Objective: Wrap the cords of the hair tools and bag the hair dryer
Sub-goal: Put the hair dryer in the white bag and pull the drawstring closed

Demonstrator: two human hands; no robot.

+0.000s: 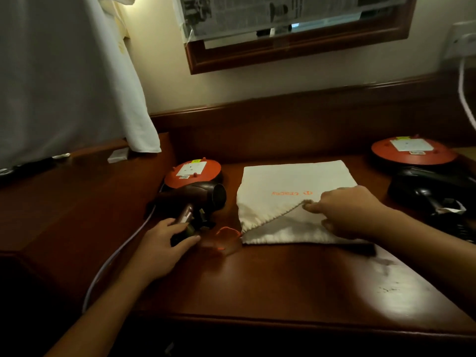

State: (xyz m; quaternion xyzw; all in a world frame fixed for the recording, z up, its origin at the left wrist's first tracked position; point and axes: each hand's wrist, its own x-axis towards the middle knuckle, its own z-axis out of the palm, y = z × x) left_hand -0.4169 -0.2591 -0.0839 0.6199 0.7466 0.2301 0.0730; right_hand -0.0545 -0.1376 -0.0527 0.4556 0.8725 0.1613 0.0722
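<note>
A dark hair dryer (206, 197) lies on the wooden desk (283, 279), nozzle toward the right. My left hand (164, 243) grips its handle, where the cord and plug look bundled. A white cloth bag (291, 181) with orange lettering lies flat at the desk's middle. My right hand (345, 210) pinches the bag's upper edge at its mouth and lifts that layer. An orange drawstring (226, 233) trails from the bag's near left corner. A second dark hair tool (432, 191) rests at the right, its cord partly hidden.
Two round orange socket units sit on the desk, one behind the dryer (193, 173) and one at far right (412, 150). A pale cable (116, 256) runs off the desk's left side. White cloth (64, 73) hangs at left. A framed mirror (296, 34) is on the wall.
</note>
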